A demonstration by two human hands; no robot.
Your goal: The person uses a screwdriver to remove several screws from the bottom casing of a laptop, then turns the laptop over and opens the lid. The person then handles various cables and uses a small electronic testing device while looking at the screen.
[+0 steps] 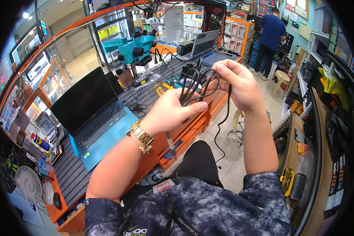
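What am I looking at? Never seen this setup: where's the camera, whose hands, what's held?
There's no robot: these are a person's bare hands, seen from above. The single picture comes from a fisheye camera worn on that person's head, so straight edges bend near the rim. The left hand and right hand hold a looped black cable, one strand hanging down. On the bench's ribbed grey mat sit an open blue laptop and a teal microscope.

One held cable (187, 92), one microscope (130, 52), one fan (28, 185)
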